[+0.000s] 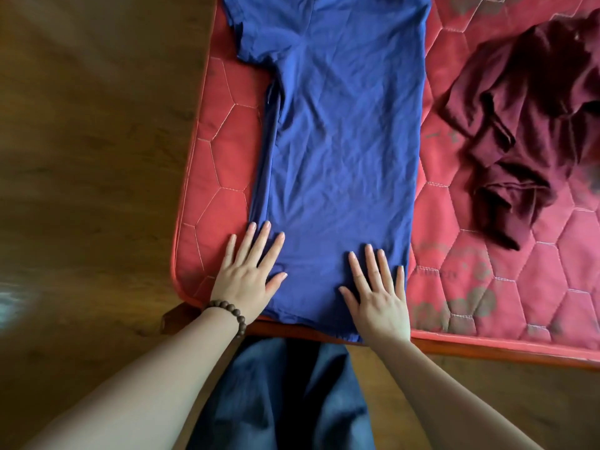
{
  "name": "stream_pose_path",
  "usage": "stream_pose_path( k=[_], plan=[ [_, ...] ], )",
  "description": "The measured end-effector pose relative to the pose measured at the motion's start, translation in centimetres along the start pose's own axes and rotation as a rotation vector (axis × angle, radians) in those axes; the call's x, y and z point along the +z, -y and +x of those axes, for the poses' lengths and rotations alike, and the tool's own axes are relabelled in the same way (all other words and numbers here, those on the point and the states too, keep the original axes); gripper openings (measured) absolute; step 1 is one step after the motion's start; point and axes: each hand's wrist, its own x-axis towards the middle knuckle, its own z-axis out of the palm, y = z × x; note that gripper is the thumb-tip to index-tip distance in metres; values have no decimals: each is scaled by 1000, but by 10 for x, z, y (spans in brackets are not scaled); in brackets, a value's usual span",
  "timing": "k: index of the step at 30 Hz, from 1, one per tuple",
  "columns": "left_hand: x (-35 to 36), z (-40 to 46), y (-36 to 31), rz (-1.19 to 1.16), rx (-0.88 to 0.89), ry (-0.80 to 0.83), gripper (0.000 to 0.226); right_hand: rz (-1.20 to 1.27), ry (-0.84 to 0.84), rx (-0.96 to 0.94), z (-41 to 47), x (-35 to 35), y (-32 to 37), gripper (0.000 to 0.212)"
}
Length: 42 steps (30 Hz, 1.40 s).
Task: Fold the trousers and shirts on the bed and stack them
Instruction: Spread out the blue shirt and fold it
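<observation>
Blue shirt (341, 151) flat on the red bed (506, 277), near its left edge. Left hand (246, 277) and right hand (380, 300) flat on the bottom hem, fingers (259, 238) straight, spread, gripping nothing. Dark red shirt (532, 125) crumpled at right.

Bedroom: quilted mattress (506, 280), wooden floor (91, 141)
</observation>
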Motion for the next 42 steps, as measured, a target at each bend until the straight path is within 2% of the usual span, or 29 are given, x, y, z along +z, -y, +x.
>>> stream_pose_path(
  k=[6,10,12,16,23,27,31,38,42],
  plan=[
    [-3,-20,5,-15,-35,77,78,-11,12,22,-3,-10,0,65],
    [-9,-28,5,24,-35,155,78,-11,90,-1,-11,-16,-6,70],
    [-16,-25,1,-5,-74,139,72,-7,76,13,-11,-20,-3,67],
    [-33,4,-12,-70,-89,13,55,39,-66,-3,11,-36,7,50],
    [-57,115,-26,-108,-69,-63,63,118,-104,-87,124,-74,26,52],
    [-59,197,-22,-82,-21,-142,53,96,-138,-175,200,-90,31,49],
    [-61,259,-10,-144,-74,-202,42,63,-186,-272,261,-102,27,46],
    [-47,270,-3,-26,-111,-149,71,-32,-221,-182,343,-147,-5,46],
    [-45,272,-2,-60,-114,-170,73,-16,-168,-351,406,-184,39,49]
  ],
)
